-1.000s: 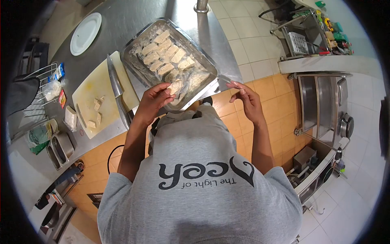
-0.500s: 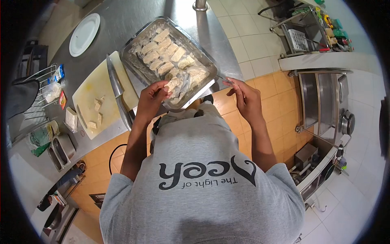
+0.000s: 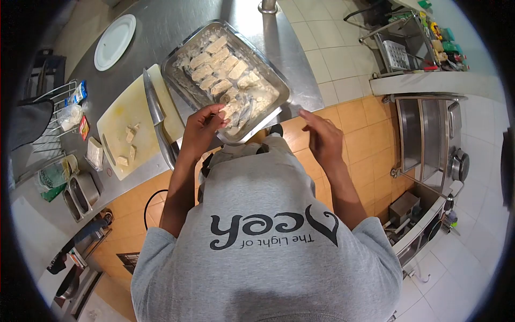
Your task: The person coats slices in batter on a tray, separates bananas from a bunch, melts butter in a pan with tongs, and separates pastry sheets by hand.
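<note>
A metal tray (image 3: 173, 80) holds several pale, coated pieces (image 3: 201, 73) that look like tempeh, laid in rows with wet batter (image 3: 260, 99) near the front corner. Over that near end, my left hand (image 3: 204, 126) pinches a batter-coated piece (image 3: 232, 110) between thumb and fingers. Right of the tray, my right hand (image 3: 325, 137) hangs in the air, apart from the rim, fingers loosely bent and slightly blurred; I see nothing in it. Left of the tray, a large knife (image 3: 154, 104) lies on a cutting board (image 3: 115, 110) beside several small cut pieces (image 3: 130, 134).
A white plate (image 3: 115, 43) sits at the back left of the steel counter (image 3: 155, 32). A wrapped block (image 3: 94, 153) lies by the board's left edge, with steel containers (image 3: 82, 192) close by. A metal post (image 3: 267, 6) rises at the counter's far edge.
My right hand has moved down, away from the tray corner, and a thin utensil-like thing at its fingertips no longer shows. My left hand stays at the coated piece.
</note>
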### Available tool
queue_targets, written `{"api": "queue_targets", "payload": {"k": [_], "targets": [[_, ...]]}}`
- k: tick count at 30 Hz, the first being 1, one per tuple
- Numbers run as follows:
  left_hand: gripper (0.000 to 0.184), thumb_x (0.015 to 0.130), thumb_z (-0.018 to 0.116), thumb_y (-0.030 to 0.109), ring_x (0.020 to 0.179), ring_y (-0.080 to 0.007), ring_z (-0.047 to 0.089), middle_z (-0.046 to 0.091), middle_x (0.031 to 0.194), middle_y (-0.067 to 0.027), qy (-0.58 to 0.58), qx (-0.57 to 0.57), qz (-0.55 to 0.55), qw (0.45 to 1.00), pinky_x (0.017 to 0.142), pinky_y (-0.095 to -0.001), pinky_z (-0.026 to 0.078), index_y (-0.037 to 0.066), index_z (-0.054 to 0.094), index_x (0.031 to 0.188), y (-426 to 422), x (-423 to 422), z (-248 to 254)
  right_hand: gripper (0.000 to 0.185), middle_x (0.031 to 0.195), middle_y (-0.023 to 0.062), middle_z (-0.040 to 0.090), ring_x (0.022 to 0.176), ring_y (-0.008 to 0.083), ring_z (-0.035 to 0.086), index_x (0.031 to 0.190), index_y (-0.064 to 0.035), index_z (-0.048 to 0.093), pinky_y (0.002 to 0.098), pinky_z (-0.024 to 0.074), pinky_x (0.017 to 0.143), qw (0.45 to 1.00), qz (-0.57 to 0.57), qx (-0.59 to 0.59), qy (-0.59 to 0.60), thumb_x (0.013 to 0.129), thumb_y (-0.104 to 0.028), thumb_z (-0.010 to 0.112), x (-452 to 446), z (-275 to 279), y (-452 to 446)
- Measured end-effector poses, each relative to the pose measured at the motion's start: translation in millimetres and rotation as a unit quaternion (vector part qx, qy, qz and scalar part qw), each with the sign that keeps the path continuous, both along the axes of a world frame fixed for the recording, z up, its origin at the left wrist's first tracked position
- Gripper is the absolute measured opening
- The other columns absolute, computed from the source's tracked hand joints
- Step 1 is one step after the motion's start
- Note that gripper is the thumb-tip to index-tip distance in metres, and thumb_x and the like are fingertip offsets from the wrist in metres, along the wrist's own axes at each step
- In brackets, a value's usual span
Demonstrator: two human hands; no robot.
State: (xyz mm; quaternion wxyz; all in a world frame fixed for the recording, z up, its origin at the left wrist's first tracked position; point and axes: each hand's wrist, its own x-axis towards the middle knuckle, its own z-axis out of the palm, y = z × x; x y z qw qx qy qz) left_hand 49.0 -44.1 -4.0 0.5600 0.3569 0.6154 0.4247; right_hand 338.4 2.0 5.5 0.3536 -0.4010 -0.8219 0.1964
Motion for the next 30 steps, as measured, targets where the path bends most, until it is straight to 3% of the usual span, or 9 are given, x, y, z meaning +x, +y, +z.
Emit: {"api": "queue_targets", "payload": {"k": [2, 5, 8, 11, 17, 25, 30], "targets": [[0.029, 0.090, 0.055, 0.013, 0.083, -0.0126, 0.062, 0.062, 0.091, -0.0085, -0.007, -0.004, -0.004, 1.000, 0.076, -0.0233, 0.051, -0.005, 0.056, 0.113, 2, 2, -1, 0.034, 0.098, 0.0091, 0.067, 0.064, 0.0169, 0.065, 0.112, -0.0048, 0.058, 0.0267, 0.0515, 0.060, 0.998, -0.015, -0.036, -0.050, 0.084, 0.010, 0.048, 0, -11, -5], [0.029, 0.090, 0.055, 0.012, 0.084, -0.0134, 0.062, 0.061, 0.093, -0.0088, -0.040, -0.025, 0.011, 0.999, 0.076, -0.0233, 0.051, -0.005, 0.054, 0.114, -1, 4, -2, 0.023, 0.096, 0.0106, 0.067, 0.066, 0.0154, 0.064, 0.111, -0.0013, 0.057, 0.0265, 0.0512, 0.061, 0.992, -0.040, -0.119, 0.030, 0.089, -0.001, 0.048, -5, -1, -7], [0.032, 0.090, 0.055, 0.013, 0.086, -0.0145, 0.062, 0.059, 0.097, -0.0088, -0.105, -0.050, 0.050, 0.992, 0.077, -0.0236, 0.052, -0.004, 0.052, 0.117, 2, 6, 0, 0.025, 0.094, 0.0132, 0.067, 0.065, 0.0145, 0.063, 0.113, -0.0005, 0.055, 0.0253, 0.0495, 0.064, 0.904, -0.108, -0.378, 0.171, 0.093, -0.013, 0.048, -7, 10, -5], [0.036, 0.090, 0.056, 0.014, 0.088, -0.0150, 0.061, 0.058, 0.100, -0.0082, -0.168, -0.064, 0.072, 0.981, 0.077, -0.0237, 0.052, -0.003, 0.048, 0.121, 0, 7, -6, 0.034, 0.091, 0.0154, 0.067, 0.065, 0.0131, 0.061, 0.113, 0.0042, 0.054, 0.0250, 0.0498, 0.064, 0.818, -0.059, -0.486, 0.302, 0.098, -0.023, 0.040, -9, 12, -6], [0.039, 0.091, 0.056, 0.017, 0.092, -0.0139, 0.059, 0.057, 0.102, -0.0059, -0.163, -0.088, 0.069, 0.980, 0.078, -0.0251, 0.050, -0.002, 0.046, 0.124, 0, 16, -3, 0.033, 0.088, 0.0148, 0.067, 0.065, 0.0130, 0.060, 0.112, 0.0049, 0.054, 0.0252, 0.0504, 0.065, 0.784, -0.038, -0.524, 0.332, 0.098, -0.022, 0.040, -20, 0, -15], [0.039, 0.092, 0.053, 0.017, 0.096, -0.0174, 0.058, 0.057, 0.109, -0.0064, -0.149, -0.075, 0.043, 0.985, 0.084, -0.0311, 0.048, 0.000, 0.044, 0.126, 0, 17, -1, 0.032, 0.087, 0.0138, 0.067, 0.066, 0.0128, 0.060, 0.110, 0.0053, 0.055, 0.0245, 0.0498, 0.063, 0.830, -0.032, -0.473, 0.294, 0.098, -0.021, 0.040, -11, 4, -12], [0.036, 0.095, 0.042, 0.025, 0.106, -0.0226, 0.055, 0.056, 0.115, -0.0076, -0.301, -0.030, 0.074, 0.950, 0.097, -0.0422, 0.039, 0.001, 0.049, 0.120, -2, 20, 1, 0.032, 0.083, 0.0127, 0.067, 0.064, 0.0118, 0.060, 0.108, 0.0057, 0.055, 0.0236, 0.0485, 0.061, 0.835, -0.016, -0.466, 0.292, 0.098, -0.021, 0.040, -13, 7, -12]]}}
